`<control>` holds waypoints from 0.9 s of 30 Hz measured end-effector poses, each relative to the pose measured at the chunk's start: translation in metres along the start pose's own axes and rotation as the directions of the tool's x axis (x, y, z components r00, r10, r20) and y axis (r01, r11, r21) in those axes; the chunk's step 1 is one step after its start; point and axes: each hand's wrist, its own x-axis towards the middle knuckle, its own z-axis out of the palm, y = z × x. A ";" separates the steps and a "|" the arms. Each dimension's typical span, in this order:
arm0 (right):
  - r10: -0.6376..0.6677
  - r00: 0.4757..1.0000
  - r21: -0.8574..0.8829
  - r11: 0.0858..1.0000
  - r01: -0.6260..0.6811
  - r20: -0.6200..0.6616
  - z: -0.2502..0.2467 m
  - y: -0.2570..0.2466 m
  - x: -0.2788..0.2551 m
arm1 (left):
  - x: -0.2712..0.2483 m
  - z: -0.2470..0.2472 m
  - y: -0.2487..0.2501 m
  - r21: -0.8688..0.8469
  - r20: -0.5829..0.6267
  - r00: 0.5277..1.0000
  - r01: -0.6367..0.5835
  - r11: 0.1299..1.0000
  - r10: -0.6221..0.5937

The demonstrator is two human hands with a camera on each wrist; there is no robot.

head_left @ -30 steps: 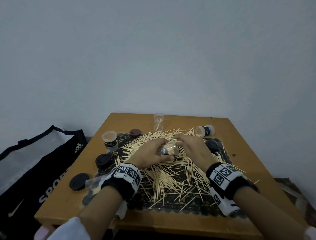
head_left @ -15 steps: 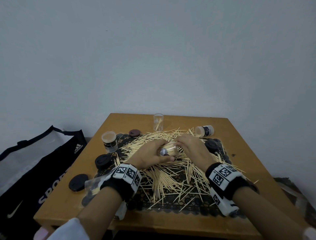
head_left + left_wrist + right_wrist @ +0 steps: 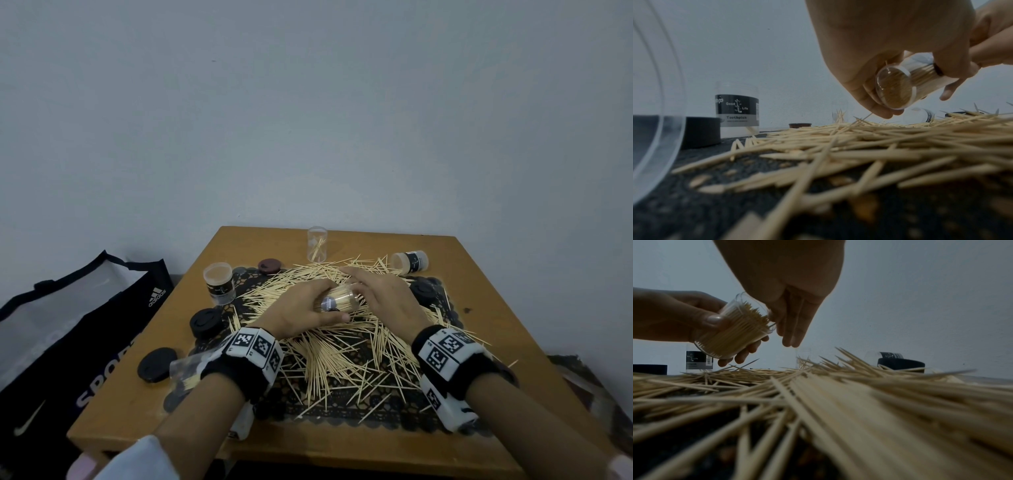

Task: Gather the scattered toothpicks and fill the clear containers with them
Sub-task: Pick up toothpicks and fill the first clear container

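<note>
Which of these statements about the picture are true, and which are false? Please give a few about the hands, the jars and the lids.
1. The left hand holds a jar packed with toothpicks. True.
2. The right hand grips a black lid. False: its fingers are straight at the jar's open mouth and hold nothing.
3. The held jar stands upright on the table. False: it is tilted in the air above the toothpick pile.
4. A clear tube at the far edge holds only a few toothpicks. True.
5. All lids are on their jars. False: black lids lie loose on the table.
</note>
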 end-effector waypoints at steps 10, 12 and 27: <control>0.044 0.993 0.020 0.999 -0.042 -0.108 -0.001 -0.002 0.002 | 0.001 0.001 -0.003 0.023 -0.043 0.999 0.008 1.000 -0.007; 0.026 0.996 0.030 0.999 -0.023 -0.088 0.000 -0.001 0.002 | 0.001 0.001 -0.002 0.019 -0.041 0.999 0.007 1.000 -0.007; 0.189 0.909 -0.172 0.976 -0.132 0.372 0.005 0.004 -0.001 | -0.002 -0.007 -0.002 0.102 -0.385 0.914 0.179 0.979 -0.128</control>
